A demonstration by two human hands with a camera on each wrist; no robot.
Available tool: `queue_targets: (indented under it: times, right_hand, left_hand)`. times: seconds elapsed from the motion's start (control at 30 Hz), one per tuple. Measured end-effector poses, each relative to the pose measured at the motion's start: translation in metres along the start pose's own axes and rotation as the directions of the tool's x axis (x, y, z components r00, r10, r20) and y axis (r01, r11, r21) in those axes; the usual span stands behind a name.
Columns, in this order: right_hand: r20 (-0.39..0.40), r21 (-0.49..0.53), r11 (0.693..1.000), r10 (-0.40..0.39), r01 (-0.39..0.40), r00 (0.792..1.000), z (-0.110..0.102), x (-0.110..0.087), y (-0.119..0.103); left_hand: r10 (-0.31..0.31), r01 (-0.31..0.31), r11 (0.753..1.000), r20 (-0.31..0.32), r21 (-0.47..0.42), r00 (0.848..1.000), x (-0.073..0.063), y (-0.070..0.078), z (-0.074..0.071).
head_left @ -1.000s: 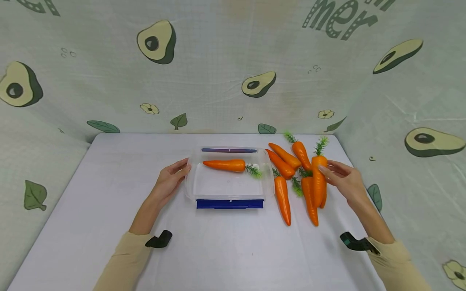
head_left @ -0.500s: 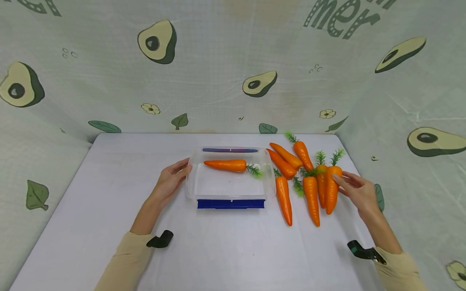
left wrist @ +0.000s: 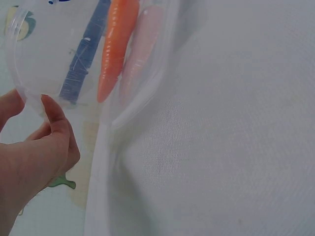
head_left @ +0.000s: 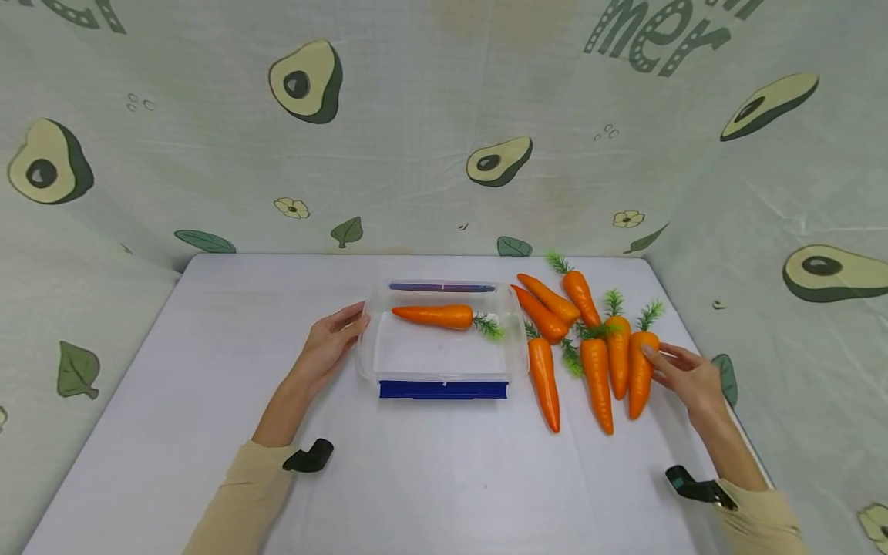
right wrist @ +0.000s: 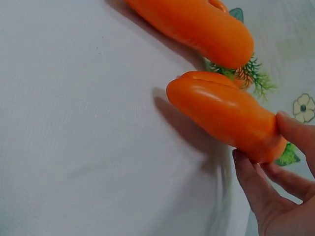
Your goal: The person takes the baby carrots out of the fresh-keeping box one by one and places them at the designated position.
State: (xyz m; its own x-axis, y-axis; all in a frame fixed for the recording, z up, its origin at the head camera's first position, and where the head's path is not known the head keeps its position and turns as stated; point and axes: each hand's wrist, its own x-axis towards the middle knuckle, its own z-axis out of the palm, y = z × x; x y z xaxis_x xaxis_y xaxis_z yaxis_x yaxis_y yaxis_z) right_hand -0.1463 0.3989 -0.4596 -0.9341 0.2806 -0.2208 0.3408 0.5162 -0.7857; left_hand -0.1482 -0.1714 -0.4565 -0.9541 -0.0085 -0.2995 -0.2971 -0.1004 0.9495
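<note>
A clear plastic food container (head_left: 416,356) with blue latches stands mid-table in the head view, one orange carrot with a green top (head_left: 433,316) lying inside it. My left hand (head_left: 327,347) pinches the container's left rim; in the left wrist view, thumb and fingers (left wrist: 58,120) meet at that clear edge. On the right, my right hand (head_left: 694,381) grips another carrot (head_left: 641,378) near its leafy end, at the right side of the carrot group. The right wrist view shows this carrot (right wrist: 231,115) between thumb and fingers, tip toward the table.
Several more carrots lie right of the container, among them one close to its side (head_left: 544,385), one with its tip toward me (head_left: 597,385) and one at the back (head_left: 581,297). A white-covered table (head_left: 444,478) meets an avocado-print cloth (head_left: 402,154) behind.
My right hand has carried its carrot right and toward me, uncovering the carrot it overlapped. My left hand stays on the container.
</note>
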Motion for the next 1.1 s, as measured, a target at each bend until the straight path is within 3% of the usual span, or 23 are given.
queue_targets:
  times: [0.27, 0.5, 0.63, 0.83, 1.1]
  right_hand:
    - [0.014, -0.077, 0.997, 0.023, -0.022, 1.0, 0.0, 0.0, 0.012]
    - [0.01, -0.139, 0.99, 0.018, -0.017, 1.0, 0.0, -0.003, 0.007]
    - [-0.038, -0.188, 0.982, -0.041, 0.033, 0.998, 0.0, -0.005, 0.002]
    - [-0.162, -0.252, 0.961, -0.158, 0.114, 0.974, 0.003, -0.003, -0.008]
    - [-0.086, -0.271, 0.933, -0.268, 0.236, 0.96, 0.004, -0.009, -0.035]
  left_hand:
    - [-0.003, 0.003, 1.0, 0.015, -0.002, 1.0, -0.001, 0.0, 0.001]
    - [-0.007, 0.007, 1.0, 0.011, -0.003, 1.0, -0.002, 0.001, 0.001]
    - [-0.012, 0.012, 1.0, 0.008, -0.004, 1.0, -0.002, 0.001, 0.001]
    - [0.0, 0.0, 1.0, 0.005, 0.002, 1.0, -0.001, 0.001, 0.001]
    - [0.004, -0.004, 1.0, 0.014, -0.002, 1.0, -0.002, 0.001, 0.0]
